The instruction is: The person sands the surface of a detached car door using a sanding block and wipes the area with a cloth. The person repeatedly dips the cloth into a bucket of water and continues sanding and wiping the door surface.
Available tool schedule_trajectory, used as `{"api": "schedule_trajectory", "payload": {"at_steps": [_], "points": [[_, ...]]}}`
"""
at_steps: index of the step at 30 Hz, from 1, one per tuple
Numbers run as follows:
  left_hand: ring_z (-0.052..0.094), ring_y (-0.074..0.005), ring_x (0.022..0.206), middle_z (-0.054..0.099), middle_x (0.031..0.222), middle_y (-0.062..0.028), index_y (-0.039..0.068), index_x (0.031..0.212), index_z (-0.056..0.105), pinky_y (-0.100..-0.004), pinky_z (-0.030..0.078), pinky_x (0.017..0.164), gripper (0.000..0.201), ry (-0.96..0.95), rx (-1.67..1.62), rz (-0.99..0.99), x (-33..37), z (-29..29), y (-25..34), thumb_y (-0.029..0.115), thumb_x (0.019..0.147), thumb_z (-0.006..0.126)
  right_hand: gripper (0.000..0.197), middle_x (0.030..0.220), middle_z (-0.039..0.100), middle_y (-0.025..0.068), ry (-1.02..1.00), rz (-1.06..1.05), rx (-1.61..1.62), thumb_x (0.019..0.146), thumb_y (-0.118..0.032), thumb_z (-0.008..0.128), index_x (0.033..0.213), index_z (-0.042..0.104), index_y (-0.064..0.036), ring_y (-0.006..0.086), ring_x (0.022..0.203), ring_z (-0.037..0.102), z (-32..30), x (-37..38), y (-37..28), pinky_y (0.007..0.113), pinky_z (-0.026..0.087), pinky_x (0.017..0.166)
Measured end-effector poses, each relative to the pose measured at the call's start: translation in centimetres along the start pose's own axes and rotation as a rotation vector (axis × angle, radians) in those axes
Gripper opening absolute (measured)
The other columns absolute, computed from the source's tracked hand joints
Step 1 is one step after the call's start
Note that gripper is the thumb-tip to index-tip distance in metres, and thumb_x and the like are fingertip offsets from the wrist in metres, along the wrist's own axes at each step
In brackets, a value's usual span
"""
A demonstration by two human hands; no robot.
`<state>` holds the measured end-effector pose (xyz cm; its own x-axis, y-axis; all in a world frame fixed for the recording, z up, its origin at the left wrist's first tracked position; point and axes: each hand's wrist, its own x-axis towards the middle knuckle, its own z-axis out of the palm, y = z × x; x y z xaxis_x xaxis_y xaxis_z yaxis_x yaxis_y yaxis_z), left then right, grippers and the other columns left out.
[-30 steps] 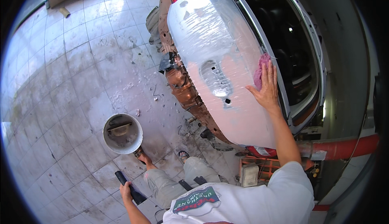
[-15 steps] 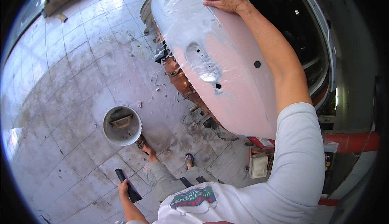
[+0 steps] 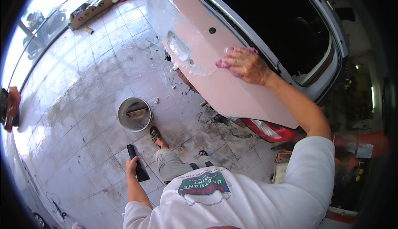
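Observation:
My right hand (image 3: 251, 67) presses a wet pink-purple cloth (image 3: 224, 64) against a car's body panel (image 3: 219, 90), close to the edge of the dark window opening. The panel is patched pink and pale grey, with wet streaks running down it and a handle recess (image 3: 178, 46) farther along. Low at my left side, my left hand (image 3: 132, 167) grips a long black sanding block (image 3: 142, 174), held away from the car. A round bucket (image 3: 120, 121) stands on the floor between that hand and the car, with water and a dark-edged object in it.
A red and clear tail light (image 3: 267, 131) sits at the panel's near end. The tiled floor (image 3: 87, 104) is wet and stained, with scattered debris beside the car. At the far left lies a cardboard box (image 3: 91, 13). My sandalled foot (image 3: 155, 134) is close to the bucket.
My right hand has brought the cloth nearer along the panel, from its far upper part to beside the window opening. My view has shifted; the left hand still holds the block.

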<state>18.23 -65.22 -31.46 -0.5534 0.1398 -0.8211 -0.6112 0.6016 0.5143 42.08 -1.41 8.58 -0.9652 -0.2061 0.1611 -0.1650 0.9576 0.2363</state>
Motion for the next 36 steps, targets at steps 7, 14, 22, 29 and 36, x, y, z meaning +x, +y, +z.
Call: {"api": "schedule_trajectory", "payload": {"at_steps": [7, 14, 22, 29, 36], "points": [[0.06, -0.024, 0.059, 0.058, 0.075, -0.0052, 0.007, 0.101, 0.064, -0.047, 0.056, 0.057, 0.029, 0.023, -0.229, -0.071, -10.4, 5.3, -7.1, 0.024, 0.085, 0.081, 0.021, 0.132, 0.076, 0.005, 0.006, 0.066, 0.074, 0.086, -0.018, 0.081, 0.106, 0.084, -0.0112, 0.0236, 0.136, 0.064, -6.0, -16.8, -8.3, 0.046, 0.043, 0.123], [0.058, -0.0262, 0.058, 0.058, 0.072, -0.0041, 0.016, 0.085, 0.061, -0.0465, 0.056, 0.061, 0.027, -0.021, -0.703, -0.295, -15.7, 8.4, -20.7, 0.036, 0.084, 0.079, 0.033, 0.125, 0.074, 0.0069, -0.065, 0.208, 0.134, 0.081, -0.022, 0.086, 0.112, 0.083, -0.0133, 0.0274, 0.125, 0.066, -11.4, -26.4, -9.8, 0.046, 0.048, 0.116], [0.06, -0.0218, 0.06, 0.06, 0.075, -0.0035, 0.009, 0.091, 0.069, -0.0409, 0.051, 0.055, 0.014, -0.049, -0.409, 0.077, -15.5, 15.8, -4.7, 0.023, 0.09, 0.073, 0.069, 0.124, 0.069, 0.0085, -0.029, 0.348, 0.09, 0.078, -0.028, 0.09, 0.143, 0.071, -0.0136, 0.03, 0.122, 0.063, -16.6, -22.7, -6.9, 0.047, 0.048, 0.112], [0.071, -0.0293, 0.124, 0.071, 0.138, -0.0252, 0.007, 0.152, 0.065, -0.0387, 0.054, 0.106, 0.09, -0.151, 0.215, 0.832, -17.8, 27.7, 18.7, 0.059, 0.083, 0.09, 0.103, 0.174, 0.035, 0.0133, -0.248, 0.322, 0.069, 0.07, -0.056, 0.094, 0.157, 0.053, -0.0209, 0.04, 0.166, 0.021, -11.4, -25.0, -5.4, 0.061, 0.019, 0.135], [0.071, -0.0351, 0.118, 0.07, 0.128, -0.0224, 0.007, 0.154, 0.063, -0.0433, 0.057, 0.102, 0.097, -0.128, 0.105, 1.106, -28.1, 34.3, 26.6, 0.067, 0.082, 0.088, 0.076, 0.153, 0.054, 0.015, -0.173, 0.279, 0.051, 0.071, -0.031, 0.096, 0.138, 0.064, -0.0175, 0.0388, 0.152, 0.044, -10.2, -25.1, -4.9, 0.057, 0.035, 0.129]]}}
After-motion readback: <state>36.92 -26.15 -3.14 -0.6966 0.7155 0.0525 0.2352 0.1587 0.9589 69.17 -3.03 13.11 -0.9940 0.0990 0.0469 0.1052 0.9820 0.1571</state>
